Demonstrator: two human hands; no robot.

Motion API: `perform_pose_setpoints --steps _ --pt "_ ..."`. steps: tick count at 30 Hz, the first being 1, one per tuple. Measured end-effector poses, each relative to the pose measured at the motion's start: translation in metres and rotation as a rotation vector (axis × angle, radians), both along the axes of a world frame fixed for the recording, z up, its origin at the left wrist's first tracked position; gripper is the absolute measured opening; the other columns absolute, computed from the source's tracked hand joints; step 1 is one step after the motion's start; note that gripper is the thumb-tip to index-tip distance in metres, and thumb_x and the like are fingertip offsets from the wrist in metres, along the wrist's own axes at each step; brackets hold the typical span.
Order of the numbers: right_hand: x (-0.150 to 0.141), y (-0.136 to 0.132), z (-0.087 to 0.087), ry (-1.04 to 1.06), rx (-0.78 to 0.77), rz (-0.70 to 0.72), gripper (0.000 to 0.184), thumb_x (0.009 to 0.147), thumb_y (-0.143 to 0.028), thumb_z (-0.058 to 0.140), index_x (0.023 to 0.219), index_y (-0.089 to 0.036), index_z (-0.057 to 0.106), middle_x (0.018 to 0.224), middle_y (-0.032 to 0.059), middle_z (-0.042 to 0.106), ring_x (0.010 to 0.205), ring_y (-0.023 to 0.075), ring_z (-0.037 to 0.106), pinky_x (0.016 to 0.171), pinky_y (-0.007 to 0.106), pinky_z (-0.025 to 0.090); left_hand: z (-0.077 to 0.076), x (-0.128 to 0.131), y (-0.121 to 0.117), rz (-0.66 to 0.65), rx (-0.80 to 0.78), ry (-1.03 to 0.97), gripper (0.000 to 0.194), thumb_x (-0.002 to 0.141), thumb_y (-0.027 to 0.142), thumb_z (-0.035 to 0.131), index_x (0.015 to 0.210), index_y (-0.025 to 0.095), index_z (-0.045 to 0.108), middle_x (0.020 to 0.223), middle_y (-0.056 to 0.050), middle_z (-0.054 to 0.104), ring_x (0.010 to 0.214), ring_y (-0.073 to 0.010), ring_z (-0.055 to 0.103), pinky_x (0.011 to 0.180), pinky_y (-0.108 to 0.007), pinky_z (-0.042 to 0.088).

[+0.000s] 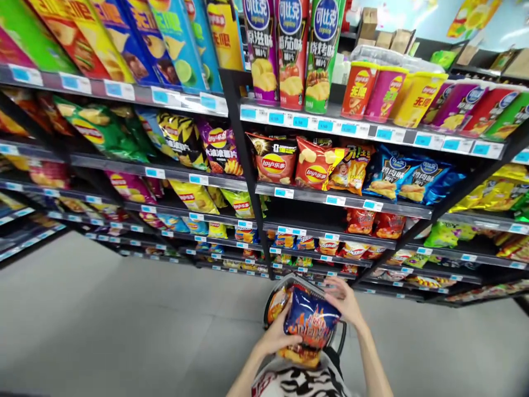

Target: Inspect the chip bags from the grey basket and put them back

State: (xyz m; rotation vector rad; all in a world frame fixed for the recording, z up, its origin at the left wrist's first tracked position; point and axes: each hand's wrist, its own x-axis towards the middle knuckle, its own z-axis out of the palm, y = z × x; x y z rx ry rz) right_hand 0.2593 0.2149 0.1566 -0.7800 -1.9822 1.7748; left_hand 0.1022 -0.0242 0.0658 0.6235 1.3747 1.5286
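A puffed dark blue snack bag (313, 314) with flame-like orange print is low in the view, close to my body. My left hand (276, 333) grips it at its left side, with the thumb across the lower front. At the bag's upper right corner is my right hand (344, 302), its fingers spread; whether it touches the bag is hard to tell. Below and behind the bag stands a grey shopping basket (303, 280) with a black handle. An orange snack bag (278, 304) shows inside it at the left.
Tall black shelves (308, 193) packed with chip bags stand ahead, blue price tags along their edges. Upright chip tubes (292, 60) and plastic-wrapped tubs (392, 91) line the upper right shelf. Boxed chips (177, 44) stand upper left. Grey floor (144, 314) lies below.
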Motion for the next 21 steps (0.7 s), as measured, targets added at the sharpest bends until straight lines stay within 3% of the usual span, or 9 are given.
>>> perform_pose_setpoints --steps 2,4,6,8,12,15,17,21 --pt "0.002 -0.008 -0.007 0.104 -0.080 -0.204 0.067 0.078 -0.067 0.084 0.129 -0.026 0.067 0.137 0.0177 0.074 0.111 0.0349 0.076 0.100 0.056 0.058 0.000 0.004 -0.012 0.086 -0.026 -0.042 0.119 0.049 0.058 0.102 0.151 0.018 0.056 0.147 -0.022 0.066 0.142 -0.0462 0.057 0.125 -0.059 0.038" --pt "0.005 -0.019 -0.015 0.149 -0.187 -0.299 0.072 0.077 -0.072 0.083 0.130 -0.026 0.067 0.140 0.0190 0.073 0.118 0.0379 0.074 0.105 0.060 0.056 -0.001 0.008 -0.026 0.192 -0.072 -0.079 0.113 0.052 0.061 0.100 0.147 0.017 0.059 0.145 -0.023 0.067 0.139 -0.0458 0.060 0.123 -0.057 0.041" --pt "0.008 -0.035 -0.024 0.143 -0.296 -0.274 0.076 0.076 -0.075 0.083 0.132 -0.026 0.067 0.141 0.0196 0.072 0.122 0.0402 0.073 0.105 0.062 0.056 0.000 0.009 -0.038 0.290 -0.106 -0.105 0.106 0.056 0.064 0.097 0.144 0.018 0.061 0.145 -0.024 0.067 0.139 -0.0450 0.061 0.123 -0.055 0.043" --pt "0.007 -0.059 -0.032 0.125 -0.371 -0.156 0.080 0.075 -0.075 0.084 0.135 -0.027 0.066 0.142 0.0190 0.072 0.124 0.0399 0.072 0.106 0.062 0.055 0.005 0.007 -0.046 0.339 -0.114 -0.118 0.102 0.060 0.064 0.095 0.144 0.018 0.061 0.146 -0.023 0.067 0.138 -0.0437 0.062 0.121 -0.054 0.045" --pt "-0.003 -0.117 -0.042 0.126 -0.439 0.095 0.090 0.064 -0.063 0.097 0.139 -0.026 0.064 0.137 0.0154 0.074 0.125 0.0367 0.072 0.115 0.059 0.049 0.027 -0.002 -0.053 0.357 -0.074 -0.122 0.101 0.065 0.061 0.094 0.149 0.020 0.056 0.148 -0.022 0.066 0.140 -0.0415 0.061 0.119 -0.052 0.047" --pt "-0.013 -0.148 -0.043 0.165 -0.460 0.106 0.095 0.055 -0.055 0.103 0.136 -0.024 0.065 0.130 0.0148 0.077 0.125 0.0381 0.072 0.115 0.060 0.049 0.046 -0.013 -0.057 0.339 -0.054 -0.060 0.101 0.068 0.061 0.093 0.151 0.020 0.055 0.146 -0.020 0.067 0.139 -0.0413 0.061 0.120 -0.052 0.046" --pt "-0.019 -0.157 -0.041 0.189 -0.451 0.095 0.091 0.057 -0.052 0.102 0.135 -0.023 0.065 0.129 0.0151 0.077 0.128 0.0392 0.070 0.114 0.061 0.050 0.055 -0.019 -0.061 0.307 -0.065 -0.039 0.099 0.070 0.061 0.091 0.152 0.020 0.055 0.146 -0.019 0.068 0.140 -0.0415 0.061 0.121 -0.051 0.046" --pt "-0.022 -0.160 -0.030 0.168 -0.406 -0.058 0.089 0.058 -0.051 0.101 0.135 -0.026 0.065 0.135 0.0140 0.075 0.133 0.0405 0.067 0.116 0.062 0.050 0.058 -0.022 -0.069 0.328 -0.078 -0.057 0.098 0.072 0.067 0.088 0.153 0.023 0.055 0.157 -0.018 0.060 0.150 -0.0412 0.051 0.125 -0.052 0.041"
